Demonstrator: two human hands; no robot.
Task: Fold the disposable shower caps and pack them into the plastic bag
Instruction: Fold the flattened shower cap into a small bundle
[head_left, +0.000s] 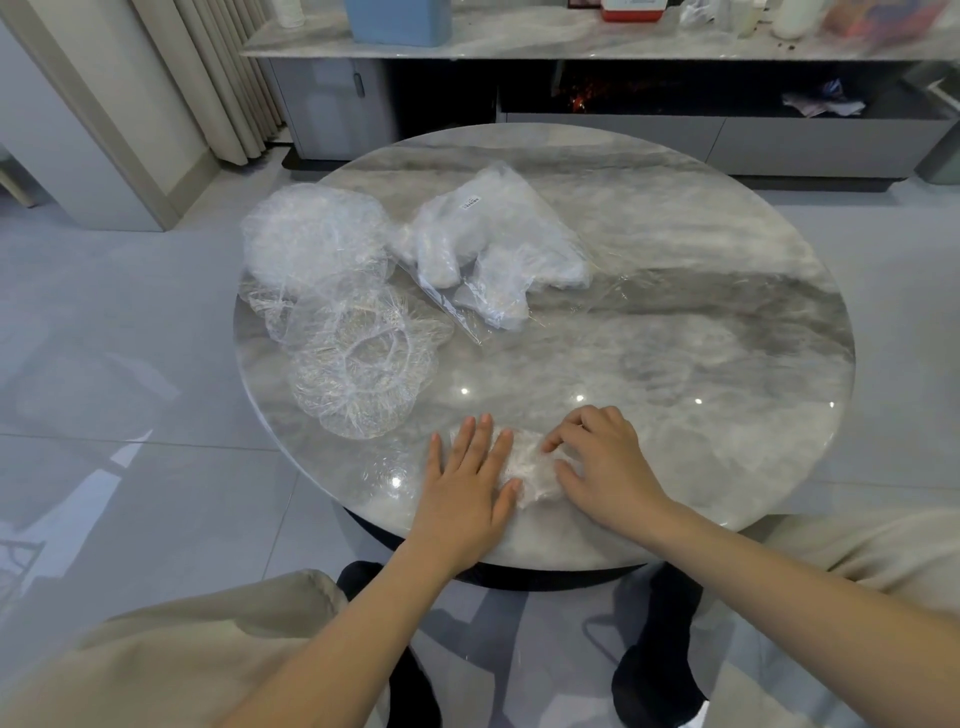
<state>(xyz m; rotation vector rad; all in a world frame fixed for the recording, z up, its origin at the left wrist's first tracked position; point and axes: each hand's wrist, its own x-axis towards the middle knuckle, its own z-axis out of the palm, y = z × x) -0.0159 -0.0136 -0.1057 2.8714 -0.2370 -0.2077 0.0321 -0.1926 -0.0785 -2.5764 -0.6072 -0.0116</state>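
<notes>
while two loose caps (332, 306) lie at the surface (675, 332) left edge, one bag (493, 244) of folded caps sits beside them; nearer, left hand (470, 475) presses flat and right hand (602, 462), fingers curled, pinches one cap (527, 465). right half lies open.

round marble bench (675, 291): loose shower caps (332, 306) at its left edge, plastic bag (493, 244) (partly filled) toward the far side, folded cap (530, 467) at the near edge.
</notes>
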